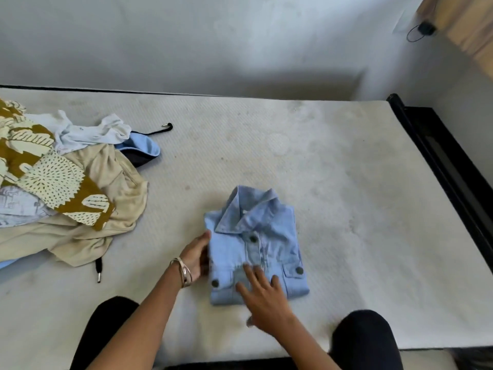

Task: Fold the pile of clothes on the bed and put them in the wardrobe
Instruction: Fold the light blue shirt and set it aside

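A light blue denim shirt (pixel 262 231) lies folded into a neat rectangle on the bed (pixel 333 182), collar up and buttons showing. My left hand (pixel 196 256), with bangles at the wrist, presses against the shirt's left edge, its fingers partly tucked at the side. My right hand (pixel 262 296) rests flat with fingers spread on the shirt's lower front. A pile of unfolded clothes (pixel 61 188) sits at the left of the bed: a mustard and cream patterned piece, a beige garment, white items and a blue one.
The bare white mattress stretches to the right and back. A black bed frame (pixel 448 166) runs along the right edge. The white wall (pixel 213 44) stands behind, with a wooden piece of furniture (pixel 464 25) at top right. My dark-clad knees (pixel 365 340) rest at the near edge.
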`<state>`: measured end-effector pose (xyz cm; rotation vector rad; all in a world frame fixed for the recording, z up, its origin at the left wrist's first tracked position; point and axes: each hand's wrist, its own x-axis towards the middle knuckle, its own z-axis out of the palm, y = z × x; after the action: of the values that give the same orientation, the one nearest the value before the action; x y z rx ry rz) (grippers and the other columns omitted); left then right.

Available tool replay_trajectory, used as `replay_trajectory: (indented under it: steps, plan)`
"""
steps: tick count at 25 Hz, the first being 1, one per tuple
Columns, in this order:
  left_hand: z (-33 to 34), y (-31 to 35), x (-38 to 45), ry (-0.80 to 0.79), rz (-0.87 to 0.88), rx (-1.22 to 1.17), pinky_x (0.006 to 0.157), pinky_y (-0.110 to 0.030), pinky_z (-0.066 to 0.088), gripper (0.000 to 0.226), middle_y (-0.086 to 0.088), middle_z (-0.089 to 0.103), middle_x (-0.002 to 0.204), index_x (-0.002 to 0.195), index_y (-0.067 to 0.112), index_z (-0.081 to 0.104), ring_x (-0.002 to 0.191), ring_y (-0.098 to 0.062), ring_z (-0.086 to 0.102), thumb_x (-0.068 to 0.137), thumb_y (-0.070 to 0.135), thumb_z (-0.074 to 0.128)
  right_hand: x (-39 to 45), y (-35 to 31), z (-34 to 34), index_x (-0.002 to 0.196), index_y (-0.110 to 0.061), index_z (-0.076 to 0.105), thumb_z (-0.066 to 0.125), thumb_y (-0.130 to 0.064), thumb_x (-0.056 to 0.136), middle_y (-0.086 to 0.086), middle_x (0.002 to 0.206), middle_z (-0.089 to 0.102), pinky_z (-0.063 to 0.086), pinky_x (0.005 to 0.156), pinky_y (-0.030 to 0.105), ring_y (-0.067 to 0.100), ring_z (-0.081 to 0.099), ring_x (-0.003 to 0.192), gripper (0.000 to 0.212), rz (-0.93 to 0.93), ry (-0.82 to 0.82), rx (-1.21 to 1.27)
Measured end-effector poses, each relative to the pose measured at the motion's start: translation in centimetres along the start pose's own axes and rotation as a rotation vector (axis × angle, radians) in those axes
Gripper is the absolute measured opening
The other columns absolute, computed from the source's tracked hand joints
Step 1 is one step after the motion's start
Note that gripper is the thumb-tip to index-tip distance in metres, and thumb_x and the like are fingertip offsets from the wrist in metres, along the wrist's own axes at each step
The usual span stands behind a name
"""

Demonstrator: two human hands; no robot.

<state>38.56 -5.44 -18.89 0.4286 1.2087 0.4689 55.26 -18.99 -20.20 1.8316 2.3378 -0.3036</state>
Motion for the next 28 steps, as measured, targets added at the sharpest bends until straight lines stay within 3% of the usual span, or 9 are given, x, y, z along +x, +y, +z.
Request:
replay_trajectory:
  steps: [3, 7, 11, 13, 14, 16, 20, 24, 28]
  plan:
    - [0.7, -2.3, 1.0, 0.292, 0.237, 0.302, 0.078, -0.039, 0.055, 0.027, -0.017, 0.069, 0.108, 0.107, 0.010, 0.063, 0.090, -0.029, 0.068, 0.085, 0.022, 0.072, 0.8, 2.2, -1.9, 0.111, -0.028, 0.063, 0.076, -0.040, 0.077, -0.003, 0.125, 0.057, 0.044, 0.085, 0.048, 0.022, 0.055, 0.115, 0.038, 0.315, 0.227, 0.415]
    - [3.3, -0.5, 2.2, 0.637, 0.458, 0.652, 0.076, -0.033, 0.045, 0.039, -0.015, 0.062, 0.102, 0.106, 0.005, 0.064, 0.093, -0.034, 0.060, 0.076, 0.025, 0.079, 3.2, 7.9, -3.7, 0.124, -0.010, 0.057, 0.060, -0.018, 0.095, 0.013, 0.120, 0.061, 0.044, 0.094, 0.044, 0.032, 0.054, 0.115, 0.031, 0.802, 0.523, 0.808]
    - [4.4, 2.4, 3.8, 0.696, 0.415, 0.546, 0.063, -0.027, 0.036, 0.021, -0.013, 0.062, 0.081, 0.091, 0.001, 0.066, 0.079, -0.031, 0.058, 0.081, 0.018, 0.073, 6.7, 11.8, -3.9, 0.141, -0.013, 0.042, 0.070, -0.038, 0.088, 0.008, 0.128, 0.059, 0.039, 0.103, 0.054, 0.029, 0.053, 0.122, 0.065, 0.862, 0.290, 0.976]
    - [4.3, 3.0, 4.7, 0.565, 0.481, 0.382, 0.060, -0.027, 0.037, 0.013, -0.008, 0.056, 0.073, 0.081, 0.007, 0.064, 0.073, -0.022, 0.051, 0.085, 0.018, 0.070, 8.8, 12.9, -4.4, 0.125, -0.019, 0.055, 0.071, -0.055, 0.081, 0.004, 0.113, 0.064, 0.041, 0.098, 0.051, 0.028, 0.057, 0.112, 0.059, 0.910, 0.206, 1.060]
    - [4.0, 3.0, 5.1, 0.470, 0.491, 0.250, 0.064, -0.028, 0.040, 0.011, -0.008, 0.055, 0.074, 0.078, 0.010, 0.062, 0.075, -0.019, 0.049, 0.086, 0.016, 0.068, 9.5, 13.3, -4.4, 0.099, -0.019, 0.062, 0.071, -0.056, 0.080, 0.003, 0.093, 0.065, 0.045, 0.088, 0.044, 0.026, 0.061, 0.095, 0.043, 0.930, 0.231, 1.146]
    - [3.2, 2.6, 5.9, 0.352, 0.433, 0.064, 0.073, -0.036, 0.046, 0.014, -0.010, 0.058, 0.080, 0.076, 0.013, 0.061, 0.079, -0.020, 0.051, 0.090, 0.012, 0.062, 10.2, 13.9, -4.7, 0.060, -0.017, 0.047, 0.071, -0.045, 0.086, 0.001, 0.058, 0.047, 0.038, 0.061, 0.031, 0.019, 0.050, 0.058, 0.046, 0.973, 0.316, 1.317]
    - [1.6, 1.5, 7.3, 0.381, 0.317, 0.046, 0.078, -0.039, 0.049, 0.017, -0.007, 0.063, 0.082, 0.081, 0.015, 0.063, 0.085, -0.023, 0.055, 0.096, 0.016, 0.054, 9.2, 14.5, -4.0, 0.063, -0.016, 0.037, 0.062, -0.031, 0.093, -0.001, 0.061, 0.038, 0.029, 0.050, 0.027, 0.016, 0.038, 0.056, 0.042, 1.053, 0.450, 1.337]
    - [2.8, 1.5, 6.8, 0.480, 0.439, 0.473, 0.091, -0.038, 0.048, 0.043, -0.008, 0.058, 0.113, 0.130, 0.012, 0.048, 0.097, -0.024, 0.056, 0.092, 0.029, 0.061, 8.4, 13.4, -3.9, 0.107, -0.013, 0.046, 0.068, -0.045, 0.087, 0.005, 0.099, 0.055, 0.041, 0.070, 0.031, 0.021, 0.053, 0.094, 0.044, 1.000, 0.505, 1.230]
    - [5.6, 2.6, 5.0, 0.715, 0.850, 0.819, 0.082, -0.040, 0.046, 0.031, -0.017, 0.057, 0.102, 0.102, 0.008, 0.065, 0.096, -0.035, 0.056, 0.087, 0.035, 0.066, 9.7, 12.1, -5.6, 0.108, -0.013, 0.055, 0.060, -0.064, 0.084, 0.009, 0.103, 0.062, 0.045, 0.082, 0.040, 0.026, 0.055, 0.103, 0.056, 0.963, 0.678, 0.906]
